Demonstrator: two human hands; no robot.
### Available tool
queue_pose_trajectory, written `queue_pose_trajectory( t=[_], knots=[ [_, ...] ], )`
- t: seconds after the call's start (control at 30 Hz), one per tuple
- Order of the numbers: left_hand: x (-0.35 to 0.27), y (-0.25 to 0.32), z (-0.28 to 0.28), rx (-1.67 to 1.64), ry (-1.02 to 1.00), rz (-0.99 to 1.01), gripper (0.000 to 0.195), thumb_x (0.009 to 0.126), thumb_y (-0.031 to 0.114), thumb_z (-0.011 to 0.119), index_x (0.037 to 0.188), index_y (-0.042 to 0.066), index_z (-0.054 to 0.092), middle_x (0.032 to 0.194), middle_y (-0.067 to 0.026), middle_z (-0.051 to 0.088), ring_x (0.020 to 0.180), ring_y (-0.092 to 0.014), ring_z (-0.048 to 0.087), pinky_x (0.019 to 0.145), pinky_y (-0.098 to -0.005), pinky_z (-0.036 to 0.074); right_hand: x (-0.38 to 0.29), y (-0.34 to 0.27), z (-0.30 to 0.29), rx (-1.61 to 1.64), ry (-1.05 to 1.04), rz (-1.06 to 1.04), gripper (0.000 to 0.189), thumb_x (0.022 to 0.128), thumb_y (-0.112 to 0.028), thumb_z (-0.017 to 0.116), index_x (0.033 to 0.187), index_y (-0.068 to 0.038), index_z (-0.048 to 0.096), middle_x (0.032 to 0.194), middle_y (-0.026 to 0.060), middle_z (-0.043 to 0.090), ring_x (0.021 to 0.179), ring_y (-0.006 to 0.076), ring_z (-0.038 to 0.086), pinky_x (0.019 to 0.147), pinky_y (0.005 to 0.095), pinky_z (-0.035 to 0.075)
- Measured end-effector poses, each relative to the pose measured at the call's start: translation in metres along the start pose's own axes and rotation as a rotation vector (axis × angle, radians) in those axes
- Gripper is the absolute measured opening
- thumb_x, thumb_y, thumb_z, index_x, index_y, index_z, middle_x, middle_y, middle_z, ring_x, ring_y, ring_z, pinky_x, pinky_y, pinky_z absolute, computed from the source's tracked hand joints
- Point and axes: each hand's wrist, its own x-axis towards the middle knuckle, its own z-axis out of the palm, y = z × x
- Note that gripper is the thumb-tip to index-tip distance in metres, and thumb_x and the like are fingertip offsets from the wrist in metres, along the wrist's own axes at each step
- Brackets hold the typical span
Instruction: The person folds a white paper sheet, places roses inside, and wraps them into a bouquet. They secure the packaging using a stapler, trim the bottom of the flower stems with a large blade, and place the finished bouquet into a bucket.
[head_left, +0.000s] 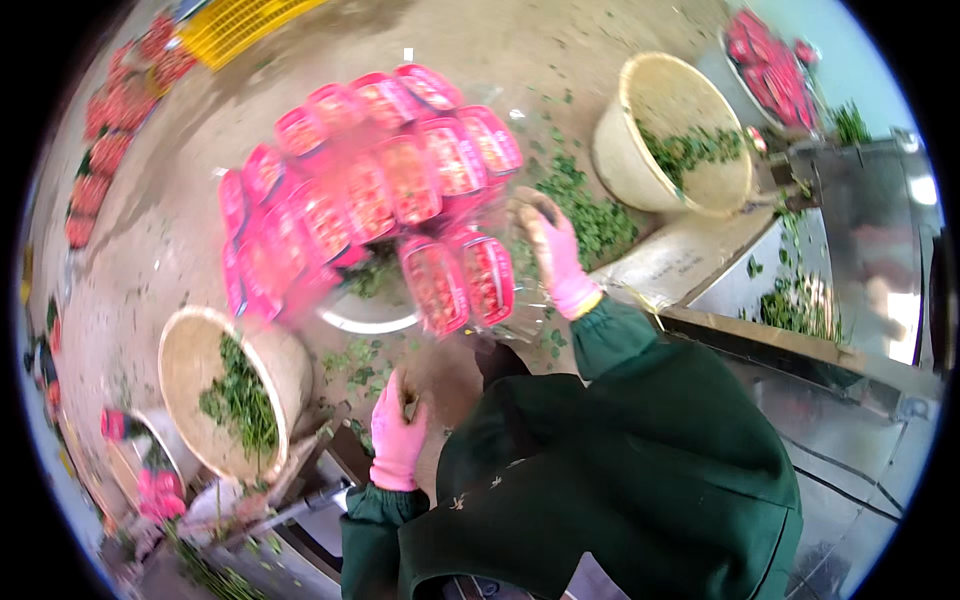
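Pink-framed packs (405, 180) with red-and-white contents lie in a large heap in front of me, over a round white-rimmed tub (367, 324) that is mostly hidden. Two more packs (487, 277) lie at the heap's near edge. My right hand (551, 247), in a pink glove with a dirty palm, is just right of these two, fingers curled, beside clear plastic film (525, 307). Whether it grips the film is not clear. Nearer my body, my left hand (397, 427) in a matching glove has thumb and fingers apart, with nothing visible in it.
Cream tubs with green leaves stand at left (172, 375) and upper right (611, 157). Loose leaves (592, 217) cover the floor. A metal worktable (877, 247) is at right, a basin of pink packs (769, 71) beyond. Red bundles (112, 150) and a yellow crate (240, 26) lie upper left.
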Motion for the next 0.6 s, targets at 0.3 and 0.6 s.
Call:
queue_pose_trajectory(
  t=[0.3, 0.6],
  knots=[
    [-0.387, -0.059, -0.033, 0.039, 0.679, -0.434, 0.049, 0.079, 0.008, 0.067, 0.126, 0.003, 0.055, 0.097, -0.0154, 0.063, 0.088, -0.031, 0.062, 0.08, -0.0394, 0.05, -0.305, 0.061, 0.202, -0.249, -1.127, 0.15, 0.036, 0.095, -0.009, 0.056, 0.129, 0.002, 0.051, 0.12, 0.0074, 0.06, 0.11, 0.0136, 0.057, 0.095, 0.0288, 0.045],
    [-0.643, -0.061, -0.008, 0.089, 1.035, -0.663, 0.041, 0.082, 0.02, 0.066, 0.119, 0.005, 0.058, 0.108, -0.0166, 0.063, 0.101, -0.036, 0.059, 0.088, -0.0428, 0.047, -0.66, 0.162, 0.277, -0.187, -2.13, 0.289, 0.034, 0.092, -0.005, 0.053, 0.125, 0.006, 0.054, 0.119, 0.0112, 0.062, 0.112, 0.018, 0.057, 0.098, 0.032, 0.043]
  ],
)
